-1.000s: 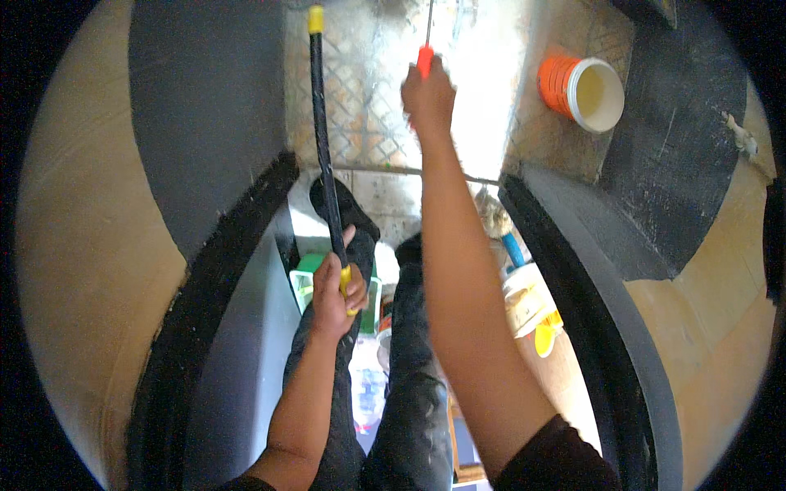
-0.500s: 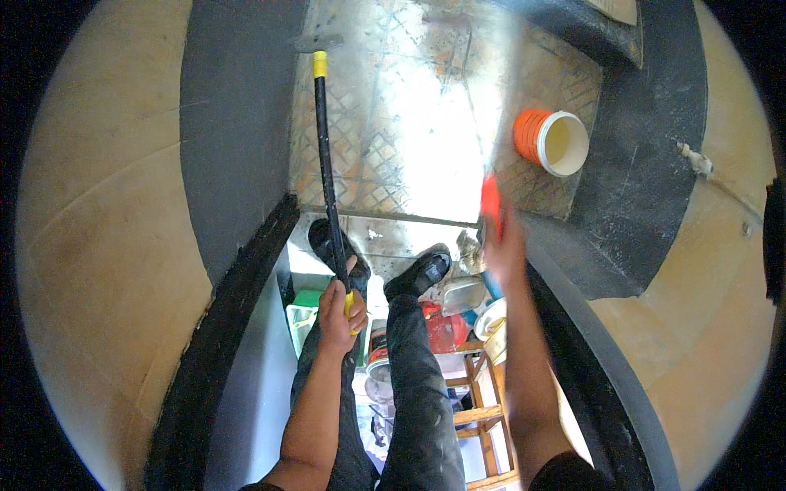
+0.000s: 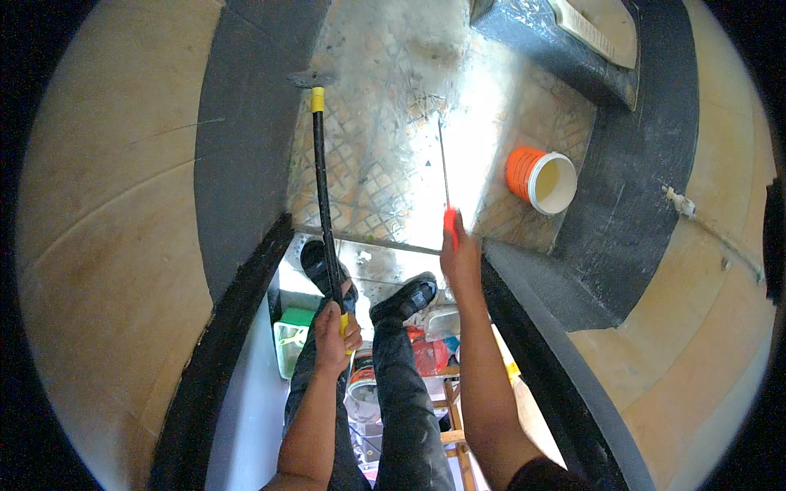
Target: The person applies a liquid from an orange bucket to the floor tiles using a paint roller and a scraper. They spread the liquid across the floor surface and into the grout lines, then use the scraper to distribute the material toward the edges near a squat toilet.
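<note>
Standing before the floor (image 3: 352,147), a person (image 3: 407,401) is holding two tools over its tiles. The work seems to be under way and not finished: specks and smears are showing on the tiles, and which part is already done is not possible to tell.

One dark wall (image 3: 250,123) is bordering the floor at left, and one dark ledge (image 3: 557,49) is occupying the upper right. One pole (image 3: 321,164), black with two yellow ends, is reaching forward toward this wall. One orange bucket (image 3: 520,170) is resting at right; whether it is standing or lying, one cannot say. Two black shoes (image 3: 405,299) are showing below.

Two hands are working: the left hand (image 3: 333,340) is gripping the near yellow end, its fingers wrapped around it; the right hand (image 3: 461,260), slightly blurred, is gripping one red tool (image 3: 449,222), its fingers closed on the handle. The thin shaft is pointing forward; its contact with the tiles is unclear. One flat dark head (image 3: 307,79) is lying across the pole's far end.
</note>
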Motion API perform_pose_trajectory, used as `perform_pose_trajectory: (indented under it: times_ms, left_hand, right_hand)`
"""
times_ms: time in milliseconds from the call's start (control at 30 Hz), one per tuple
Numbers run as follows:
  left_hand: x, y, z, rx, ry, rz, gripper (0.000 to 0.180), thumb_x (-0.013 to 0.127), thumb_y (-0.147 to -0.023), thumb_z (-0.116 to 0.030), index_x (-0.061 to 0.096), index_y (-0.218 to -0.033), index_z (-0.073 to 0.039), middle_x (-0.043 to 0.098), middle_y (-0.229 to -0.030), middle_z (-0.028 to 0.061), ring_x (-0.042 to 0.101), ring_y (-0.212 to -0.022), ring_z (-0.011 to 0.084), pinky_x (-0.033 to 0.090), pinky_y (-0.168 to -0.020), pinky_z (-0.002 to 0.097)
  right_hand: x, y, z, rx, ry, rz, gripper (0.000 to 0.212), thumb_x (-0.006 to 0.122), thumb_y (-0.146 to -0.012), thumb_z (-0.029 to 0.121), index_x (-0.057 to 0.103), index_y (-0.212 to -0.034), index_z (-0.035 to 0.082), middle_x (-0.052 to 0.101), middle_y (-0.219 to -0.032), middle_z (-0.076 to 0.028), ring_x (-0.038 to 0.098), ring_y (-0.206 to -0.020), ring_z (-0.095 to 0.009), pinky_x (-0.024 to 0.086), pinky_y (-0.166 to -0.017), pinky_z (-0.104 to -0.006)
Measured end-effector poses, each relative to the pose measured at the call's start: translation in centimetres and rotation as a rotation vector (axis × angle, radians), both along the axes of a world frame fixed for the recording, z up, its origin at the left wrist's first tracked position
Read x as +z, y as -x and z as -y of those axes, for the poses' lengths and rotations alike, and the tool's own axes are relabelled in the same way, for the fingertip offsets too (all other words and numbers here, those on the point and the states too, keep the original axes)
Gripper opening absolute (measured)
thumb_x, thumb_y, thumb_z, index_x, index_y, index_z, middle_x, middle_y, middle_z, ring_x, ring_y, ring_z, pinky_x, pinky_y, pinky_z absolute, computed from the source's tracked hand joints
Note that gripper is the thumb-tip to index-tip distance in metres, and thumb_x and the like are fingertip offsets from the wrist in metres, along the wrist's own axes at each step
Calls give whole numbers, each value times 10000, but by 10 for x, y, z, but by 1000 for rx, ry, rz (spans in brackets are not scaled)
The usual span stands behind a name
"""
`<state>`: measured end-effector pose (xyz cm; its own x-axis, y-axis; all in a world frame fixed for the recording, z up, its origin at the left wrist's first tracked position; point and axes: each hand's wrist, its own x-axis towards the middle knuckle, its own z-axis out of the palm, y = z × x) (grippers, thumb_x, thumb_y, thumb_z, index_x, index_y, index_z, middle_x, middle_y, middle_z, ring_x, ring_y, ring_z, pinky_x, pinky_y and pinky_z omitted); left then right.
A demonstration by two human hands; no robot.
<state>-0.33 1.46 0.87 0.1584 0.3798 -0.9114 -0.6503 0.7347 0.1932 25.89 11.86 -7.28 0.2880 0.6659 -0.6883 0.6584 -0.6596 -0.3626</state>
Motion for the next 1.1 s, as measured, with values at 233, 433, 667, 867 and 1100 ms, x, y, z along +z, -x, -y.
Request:
perform_pose_trajectory:
  times_ms: [233,433,667,867,1100]
  left_hand:
    - [-2,-20,-28,-193,-109,60,613,449,-1054,-513,313,-1574,-220,389,-619,-50,324,-456,55,321,-426,228]
    - [3,-12,-16,-133,-71,22,568,404,-1074,-500,329,-1567,-229,374,-628,-45,320,-456,58,312,-420,227]
    - [-11,1,-18,-118,-85,24,540,417,-1064,-520,384,-1532,-251,403,-629,-35,363,-452,72,329,-402,232]
    - [-8,5,-25,-59,-77,-55,530,449,-1073,-454,422,-1521,-172,397,-601,-33,339,-437,52,304,-403,220]
    - [-4,17,-33,-98,-113,-123,586,473,-1045,-504,360,-1551,-231,404,-597,-34,370,-432,64,338,-394,221]
  right_hand:
    - [-79,-65,-360,131,-438,159,285,609,-895,247,707,-973,-9,730,-943,-220,734,-864,-351,581,-789,-454]
    - [-20,-16,-302,-88,-521,-178,397,541,-945,285,667,-1146,-34,720,-941,-266,728,-875,-398,561,-818,-476]
    - [86,55,39,-279,-85,-170,515,533,-1024,280,467,-1483,55,675,-1097,-320,690,-991,-457,551,-806,-470]
    - [143,135,137,-330,57,-207,492,579,-995,233,522,-1439,26,667,-1152,-309,697,-1012,-425,553,-822,-451]
    - [-18,150,-73,-402,-247,-299,494,546,-992,221,505,-1460,69,668,-1051,-319,673,-968,-462,539,-806,-467]
